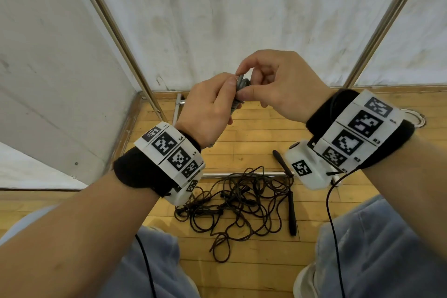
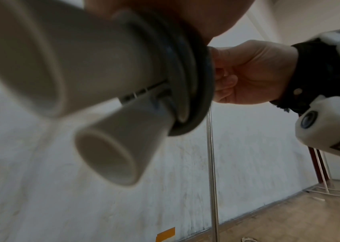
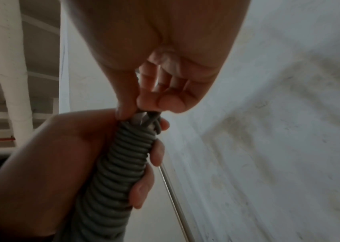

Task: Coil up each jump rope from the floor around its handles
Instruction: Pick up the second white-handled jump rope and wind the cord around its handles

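Note:
My left hand (image 1: 212, 106) grips a grey jump rope (image 3: 121, 157) wound in tight turns around its two pale handles (image 2: 111, 147), held upright at chest height. My right hand (image 1: 271, 82) pinches the rope's free end (image 1: 242, 83) at the top of the coil, thumb and forefinger closed on it. In the right wrist view the left hand (image 3: 61, 163) wraps the coil and the right fingertips (image 3: 156, 101) press on the top strands. On the floor below lies a tangled dark jump rope (image 1: 242, 203) with black handles (image 1: 292, 213).
Wooden floor (image 1: 254, 273) between my knees. White curtain walls hang ahead and to the left, framed by slanted metal poles (image 1: 116, 38). A metal bar (image 1: 242, 173) lies on the floor behind the tangle. Cables run from both wrist cameras.

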